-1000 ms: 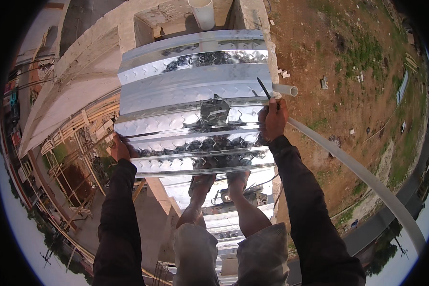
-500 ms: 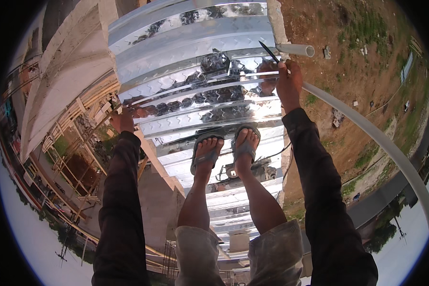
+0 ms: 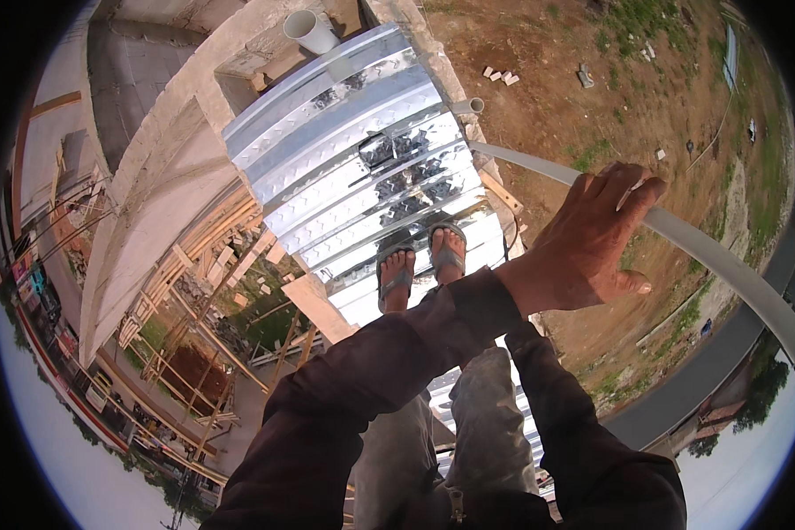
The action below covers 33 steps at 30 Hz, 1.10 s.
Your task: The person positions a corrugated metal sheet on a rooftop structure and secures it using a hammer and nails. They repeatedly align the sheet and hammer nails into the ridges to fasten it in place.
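Note:
My left hand (image 3: 583, 238) reaches across to the right, back up, with its thumb held away from bent, parted fingers. It passes in front of a long grey pipe (image 3: 715, 252) that curves down the right side; whether it touches the pipe I cannot tell. My right forearm (image 3: 565, 397) runs up behind the left one, and my right hand is hidden there. Shiny corrugated metal sheet (image 3: 362, 159) lies under my sandalled feet (image 3: 448, 252).
Upright grey pipe ends (image 3: 309, 34) show at the deck's far side, with another short pipe (image 3: 468, 106) at its right edge. Concrete wall (image 3: 163, 132) and timber scaffolding (image 3: 181, 283) stand to the left. Bare soil (image 3: 503, 44) lies well below on the right.
My left hand has left the sheet's left edge and swung across to the right. My right hand, which held a dark pointed marker-like tool, has dropped out of sight. The view has turned.

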Tool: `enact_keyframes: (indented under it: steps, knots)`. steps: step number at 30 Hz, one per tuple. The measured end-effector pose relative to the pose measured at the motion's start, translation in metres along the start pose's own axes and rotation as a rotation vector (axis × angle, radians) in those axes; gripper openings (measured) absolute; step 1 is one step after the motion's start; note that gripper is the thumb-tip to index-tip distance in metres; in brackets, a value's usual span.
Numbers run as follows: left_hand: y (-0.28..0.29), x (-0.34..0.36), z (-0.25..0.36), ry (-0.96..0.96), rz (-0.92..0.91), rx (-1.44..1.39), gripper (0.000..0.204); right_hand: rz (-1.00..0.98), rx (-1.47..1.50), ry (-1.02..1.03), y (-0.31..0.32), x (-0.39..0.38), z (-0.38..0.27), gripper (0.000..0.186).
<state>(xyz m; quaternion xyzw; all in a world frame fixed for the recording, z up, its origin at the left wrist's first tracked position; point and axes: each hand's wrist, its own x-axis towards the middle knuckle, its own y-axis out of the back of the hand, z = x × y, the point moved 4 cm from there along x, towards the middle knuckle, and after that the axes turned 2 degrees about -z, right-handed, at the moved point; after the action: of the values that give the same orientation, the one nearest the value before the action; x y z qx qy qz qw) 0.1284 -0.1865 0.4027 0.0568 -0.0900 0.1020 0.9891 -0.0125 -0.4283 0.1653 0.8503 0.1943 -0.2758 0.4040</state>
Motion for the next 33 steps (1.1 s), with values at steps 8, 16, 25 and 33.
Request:
enact_keyframes:
  steps: [8,16,25,33]
  knots:
    - [-0.004,0.056,0.011,0.066,-0.386,0.191,0.031,0.065,0.049,0.001,0.033,-0.033,0.04,0.017]
    - [0.0,0.08,0.012,-0.083,-0.509,0.363,0.032,0.038,-0.293,-0.234,0.04,-0.056,0.089,0.021]
    - [-0.009,0.089,0.008,0.289,-0.55,0.409,0.023,-0.227,-0.403,-0.483,0.074,-0.139,0.105,0.023]
    - [-0.018,0.075,0.009,0.349,-0.458,0.293,0.022,-0.061,0.033,-0.869,0.081,-0.259,0.177,0.025]
